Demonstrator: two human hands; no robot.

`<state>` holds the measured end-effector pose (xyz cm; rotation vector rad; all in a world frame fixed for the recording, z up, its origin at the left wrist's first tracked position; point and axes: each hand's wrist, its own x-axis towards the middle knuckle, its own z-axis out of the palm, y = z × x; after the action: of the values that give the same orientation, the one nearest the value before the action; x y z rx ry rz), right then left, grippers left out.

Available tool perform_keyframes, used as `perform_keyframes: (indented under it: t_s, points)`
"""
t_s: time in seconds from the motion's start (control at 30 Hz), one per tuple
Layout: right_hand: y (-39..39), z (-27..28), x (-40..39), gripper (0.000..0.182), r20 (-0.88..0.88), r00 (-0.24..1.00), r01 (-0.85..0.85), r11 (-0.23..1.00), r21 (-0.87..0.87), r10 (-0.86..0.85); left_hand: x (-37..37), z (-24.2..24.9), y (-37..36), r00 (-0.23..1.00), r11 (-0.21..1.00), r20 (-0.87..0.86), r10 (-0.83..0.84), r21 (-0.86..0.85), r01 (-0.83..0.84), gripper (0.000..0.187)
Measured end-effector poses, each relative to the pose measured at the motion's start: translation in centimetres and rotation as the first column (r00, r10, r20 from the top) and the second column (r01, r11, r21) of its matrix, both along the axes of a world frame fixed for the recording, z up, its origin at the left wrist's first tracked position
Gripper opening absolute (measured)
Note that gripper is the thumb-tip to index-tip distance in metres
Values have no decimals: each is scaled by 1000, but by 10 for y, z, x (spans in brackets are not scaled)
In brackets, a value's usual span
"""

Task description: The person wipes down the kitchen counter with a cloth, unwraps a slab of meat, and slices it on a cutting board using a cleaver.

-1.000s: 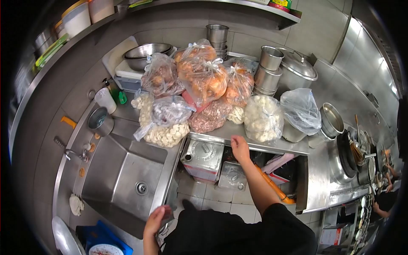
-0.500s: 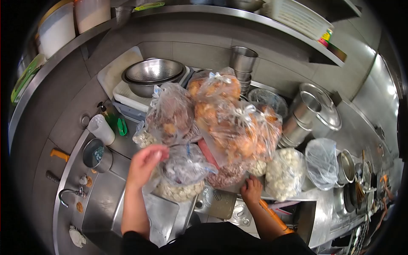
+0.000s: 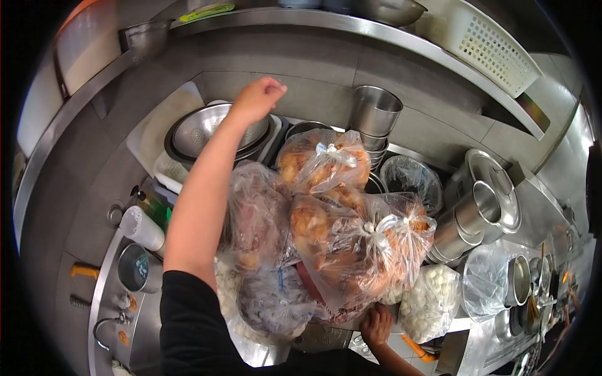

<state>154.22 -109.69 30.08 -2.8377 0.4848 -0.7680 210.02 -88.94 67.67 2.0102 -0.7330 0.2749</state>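
Note:
My left hand point(image 3: 258, 100) is raised in front of the back wall, above the metal colander point(image 3: 210, 128). Its fingers are curled together, and whether anything small is between them cannot be made out. My right hand point(image 3: 377, 324) rests at the counter's front edge, beside a clear bag of white pieces point(image 3: 429, 301), its fingers spread and nothing visible in them. Between the hands lies a pile of tied clear bags: orange-brown contents in the upper bag point(image 3: 323, 160) and the large bag point(image 3: 351, 244), darker contents in the left bag point(image 3: 257, 210) and a greyish bag point(image 3: 276, 301) in front.
Steel pots point(image 3: 375, 113) are stacked behind the bags, with more pots point(image 3: 467, 216) and a lid at right. A sink point(image 3: 144, 319) with a tap is at left. Overhead runs a metal shelf point(image 3: 301, 17) holding a white basket point(image 3: 489, 47).
My left hand has moved up and away from the front bags, to above the colander. My right hand stays at the counter edge. The view has shifted, bringing the bags nearer.

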Motion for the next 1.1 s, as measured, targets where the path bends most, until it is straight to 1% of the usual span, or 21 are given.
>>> perform_keyframes:
  t_s: [0.07,0.13,0.17,0.23,0.27,0.37,0.4,0.43,0.5,0.53,0.57,0.6,0.67,0.7,0.77,0.8,0.87,0.93,1.0,1.07,1.1]
  points:
    - [1,3,0,33,-9,1000,-9,1000,15,9,42,-27,-32,997,971,51,65,226,-75,51]
    - [-2,3,2,34,5,1000,-4,1000,24,4,57,-48,-64,993,919,89,82,379,-110,50]
    - [-2,4,-1,34,14,1000,-15,999,29,14,64,-62,-77,995,917,79,53,392,-80,50]
    - [-3,4,1,36,-12,1000,10,999,43,-9,81,-83,-102,990,737,140,21,667,-110,53]
    - [-6,5,0,38,-35,999,0,999,41,1,81,-90,-111,996,680,90,25,728,-82,56]
    - [-10,9,-3,45,-48,999,20,996,86,-16,152,-149,-129,994,594,89,-66,804,-33,58]
    - [-12,5,-4,47,-34,999,4,995,95,-1,144,-144,-136,999,503,-6,42,864,-16,55]
    - [-13,-1,-6,49,-21,1000,12,996,90,-11,176,-169,-134,999,428,-37,-20,903,42,50]
    - [-19,-3,-6,49,-32,999,31,995,92,-28,204,-191,-126,982,429,-101,-162,889,162,32]
    - [-16,-5,-8,49,-46,999,32,995,99,-28,222,-208,-131,966,571,-228,125,813,118,31]
    - [-16,0,-8,49,-73,997,31,993,111,-23,231,-214,-126,922,673,-355,154,721,165,28]
    - [-14,3,-8,49,-74,997,45,991,125,-36,226,-215,-126,924,660,-353,146,731,175,28]
    - [-18,5,-8,50,-128,991,45,992,115,-30,213,-200,-125,935,548,-338,106,805,229,28]
    - [-20,6,-7,50,-127,991,55,992,115,-40,210,-189,-133,937,545,-337,97,805,234,28]
    - [-18,7,-8,52,-89,996,24,994,103,-15,205,-177,-143,911,545,-239,336,838,19,27]
    - [-16,6,-10,52,-96,995,24,994,110,-13,208,-177,-148,909,540,-243,339,842,24,27]
    - [-17,2,-9,52,-140,990,36,987,156,-14,217,-171,-141,960,662,-194,202,750,13,31]
    - [-17,5,-8,52,-127,992,13,987,161,8,171,-150,-146,980,555,102,170,812,-181,37]
    - [-18,3,-7,52,-124,992,4,987,162,17,176,-170,-141,950,647,294,104,706,-289,36]
    - [-15,-6,-6,51,-93,995,30,993,113,-19,134,-134,-152,982,651,86,169,738,-177,39]
    - [-11,-8,-8,51,-109,994,7,992,128,7,132,-136,-149,984,657,127,126,733,-179,40]
